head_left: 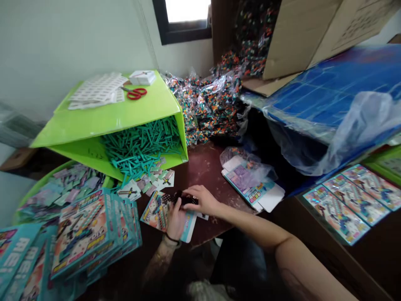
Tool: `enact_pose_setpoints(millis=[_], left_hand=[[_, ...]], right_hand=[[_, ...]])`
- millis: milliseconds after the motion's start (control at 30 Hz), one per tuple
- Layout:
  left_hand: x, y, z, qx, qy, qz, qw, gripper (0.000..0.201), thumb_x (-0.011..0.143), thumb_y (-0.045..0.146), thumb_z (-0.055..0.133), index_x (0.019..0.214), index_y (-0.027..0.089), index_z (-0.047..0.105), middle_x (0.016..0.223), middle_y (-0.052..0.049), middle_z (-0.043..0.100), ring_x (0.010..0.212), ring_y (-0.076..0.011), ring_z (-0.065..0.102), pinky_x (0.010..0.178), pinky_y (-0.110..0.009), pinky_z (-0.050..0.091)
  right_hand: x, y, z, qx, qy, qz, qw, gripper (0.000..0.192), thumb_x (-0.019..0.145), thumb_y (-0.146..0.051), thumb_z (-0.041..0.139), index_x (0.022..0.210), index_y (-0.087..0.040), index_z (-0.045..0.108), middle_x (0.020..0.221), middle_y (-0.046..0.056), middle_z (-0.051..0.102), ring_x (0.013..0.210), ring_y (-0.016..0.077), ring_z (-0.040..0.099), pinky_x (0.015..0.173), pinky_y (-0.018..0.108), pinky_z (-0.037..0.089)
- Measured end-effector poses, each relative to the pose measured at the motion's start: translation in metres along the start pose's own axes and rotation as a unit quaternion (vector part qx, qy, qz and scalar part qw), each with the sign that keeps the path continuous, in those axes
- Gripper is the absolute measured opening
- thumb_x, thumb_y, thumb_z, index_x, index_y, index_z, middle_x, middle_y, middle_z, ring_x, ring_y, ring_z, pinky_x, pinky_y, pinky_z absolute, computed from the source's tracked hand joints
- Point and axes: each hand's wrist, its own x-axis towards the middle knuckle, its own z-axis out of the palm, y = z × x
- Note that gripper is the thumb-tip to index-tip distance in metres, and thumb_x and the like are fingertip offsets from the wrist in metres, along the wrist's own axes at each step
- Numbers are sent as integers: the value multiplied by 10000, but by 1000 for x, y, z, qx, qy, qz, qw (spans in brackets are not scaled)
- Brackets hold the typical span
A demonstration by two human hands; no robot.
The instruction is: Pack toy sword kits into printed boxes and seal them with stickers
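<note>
The person's right hand (203,201) has its fingers closed on a dark piece (189,200); the left hand (176,221) touches it, but whether it grips cannot be told. The piece is over a printed box (153,209) on the table (202,167). Beyond, green sticks (144,140) fill a tipped bin (147,112) with scissors (137,93) on top.

Scissors (136,93) lay on a bin (150,110), right of some sheets (97,90); sticks (147,140) lay inside it. Bagged beads (209,104) were heaped behind the tabletop (203,167), right of the bin. At left, toy boxes (83,228) stood before a tub of packets (75,184). A carton (158,205) lay beneath the left hand (176,219), flattened boxes (267,196) to its right.
</note>
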Motion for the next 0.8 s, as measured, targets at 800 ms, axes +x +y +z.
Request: enact_pose_setpoints(millis=[800], left_hand=[[1,46,-22,-90,-1,-154,984,192,728,124,870,889,144,767,895,-54,811,902,-245,785,925,-354,614]], right_hand=[[21,-27,-24,210,-193,-204,937,367,1066,-377,489,896,-209,767,1075,96,783,1104,229,721,1042,425,551]])
